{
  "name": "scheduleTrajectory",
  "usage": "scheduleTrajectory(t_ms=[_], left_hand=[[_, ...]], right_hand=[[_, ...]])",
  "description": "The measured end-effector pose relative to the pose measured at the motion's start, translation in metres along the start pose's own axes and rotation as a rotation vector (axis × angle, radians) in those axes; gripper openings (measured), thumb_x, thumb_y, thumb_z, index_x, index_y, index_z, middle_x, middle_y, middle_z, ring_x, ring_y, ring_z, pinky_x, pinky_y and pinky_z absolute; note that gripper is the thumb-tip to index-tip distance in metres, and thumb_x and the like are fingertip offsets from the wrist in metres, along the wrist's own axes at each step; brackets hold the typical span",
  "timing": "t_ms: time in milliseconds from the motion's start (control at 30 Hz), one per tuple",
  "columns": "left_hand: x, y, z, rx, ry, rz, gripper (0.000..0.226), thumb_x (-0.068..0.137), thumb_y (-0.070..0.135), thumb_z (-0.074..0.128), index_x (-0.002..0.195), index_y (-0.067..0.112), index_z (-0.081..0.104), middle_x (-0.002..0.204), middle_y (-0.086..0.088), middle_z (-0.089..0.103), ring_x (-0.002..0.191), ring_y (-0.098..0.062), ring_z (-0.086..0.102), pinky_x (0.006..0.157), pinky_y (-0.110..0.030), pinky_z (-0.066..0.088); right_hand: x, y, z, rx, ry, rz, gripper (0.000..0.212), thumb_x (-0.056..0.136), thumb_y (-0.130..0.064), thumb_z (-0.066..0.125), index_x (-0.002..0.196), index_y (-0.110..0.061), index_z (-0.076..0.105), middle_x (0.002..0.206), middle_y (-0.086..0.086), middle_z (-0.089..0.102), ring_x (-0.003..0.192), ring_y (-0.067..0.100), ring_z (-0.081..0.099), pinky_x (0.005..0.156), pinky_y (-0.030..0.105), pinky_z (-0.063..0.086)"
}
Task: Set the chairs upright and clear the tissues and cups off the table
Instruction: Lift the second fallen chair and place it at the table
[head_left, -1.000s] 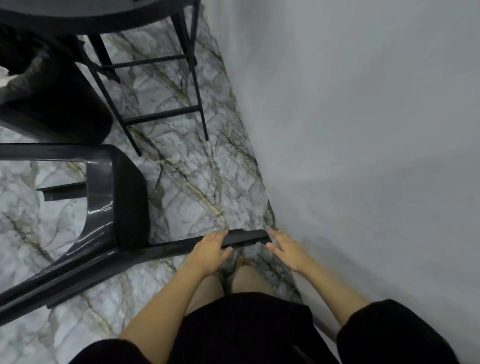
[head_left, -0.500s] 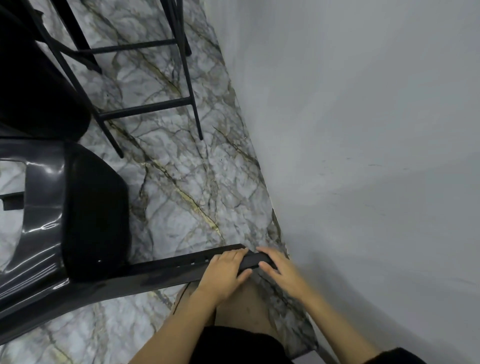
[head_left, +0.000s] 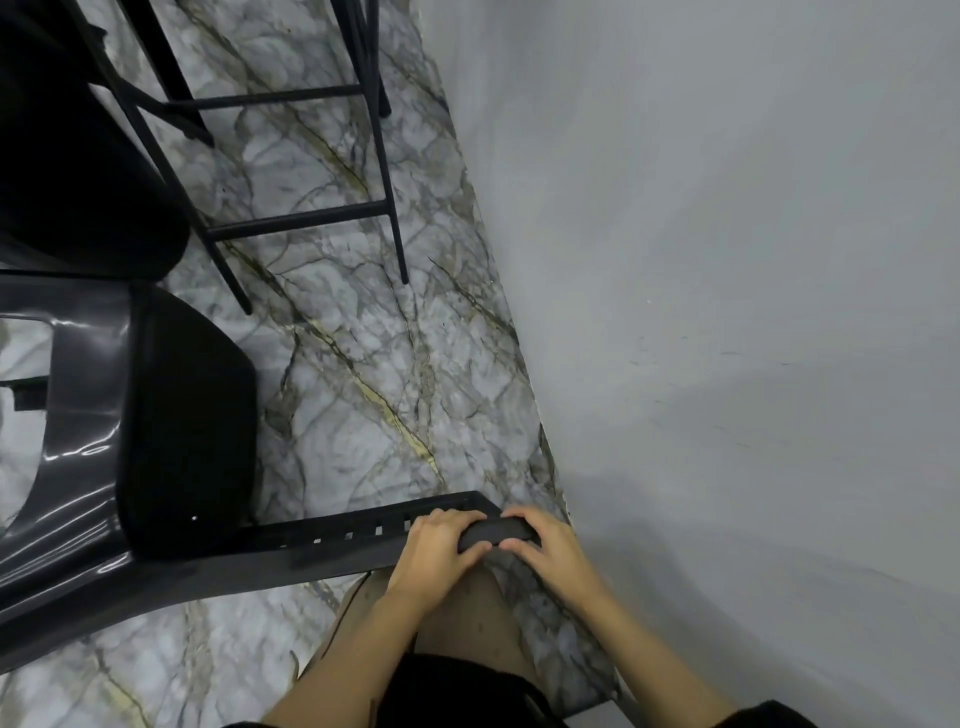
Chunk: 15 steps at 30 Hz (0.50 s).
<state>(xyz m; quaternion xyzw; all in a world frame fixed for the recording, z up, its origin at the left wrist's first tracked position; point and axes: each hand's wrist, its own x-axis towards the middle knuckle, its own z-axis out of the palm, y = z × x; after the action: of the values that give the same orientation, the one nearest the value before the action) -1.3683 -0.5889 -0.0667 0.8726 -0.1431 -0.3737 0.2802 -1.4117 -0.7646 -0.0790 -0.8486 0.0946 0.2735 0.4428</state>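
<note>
- Chair: a dark, glossy plastic one, lying tipped over on the marble floor, in the narrow strip between the grey wall and the counter frame with its thin black bars at the top of the view.
- Its long axis runs roughly left to right across the lower part of the view. The seat and body sit at the left; one leg stretches out toward the wall, its tip pointing right.
- Left hand: curled closed over the end of that leg, fingers on top and thumb below.
- Right hand: also wrapped shut on the very tip of the same leg, just beside the left, nearly touching it.
- Judgement on the step: both hands have hold of the chair, so righting it looks to be the job in hand. No tissues or cups can be seen from here.
- What could go wrong:
  - The hold is at the far end of a long, slim leg, with the heavy seat well away. Lifting from there could make the chair twist or swing and slip out of the grip.
  - The wall is close on the right, so the leg tip or knuckles may scrape it as the chair pivots.
  - The counter frame stands near the seat, and the rising backrest or other legs might catch on its bars.
  - The smooth floor may let the resting edge skid instead of pivoting.
</note>
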Motion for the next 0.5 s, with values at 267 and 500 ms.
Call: scheduleTrajectory(t_ms=[267, 500], left_hand=[[-0.080, 0.035, -0.067, -0.205, 0.140, 0.022, 0.060, 0.067, 0.059, 0.047, 0.113, 0.025, 0.066, 0.103, 0.007, 0.072, 0.095, -0.011, 0.060, 0.080, -0.011, 0.035], [-0.147, 0.111, -0.139, -0.343, 0.257, 0.089, 0.054, 0.068, 0.058, 0.056, 0.110, 0.028, 0.069, 0.088, 0.042, 0.057, 0.091, 0.015, 0.056, 0.084, 0.002, 0.036]], right_hand=[[-0.058, -0.093, -0.033, 0.062, -0.002, 0.006, 0.026, 0.077, -0.029, 0.072, 0.101, -0.031, 0.061, 0.102, -0.007, 0.065, 0.093, -0.019, 0.053, 0.081, 0.001, 0.039], [-0.124, -0.198, -0.111, 0.095, 0.160, -0.112, 0.029, 0.058, -0.053, 0.071, 0.084, -0.046, 0.063, 0.093, -0.013, 0.069, 0.096, 0.001, 0.062, 0.086, 0.013, 0.046]])
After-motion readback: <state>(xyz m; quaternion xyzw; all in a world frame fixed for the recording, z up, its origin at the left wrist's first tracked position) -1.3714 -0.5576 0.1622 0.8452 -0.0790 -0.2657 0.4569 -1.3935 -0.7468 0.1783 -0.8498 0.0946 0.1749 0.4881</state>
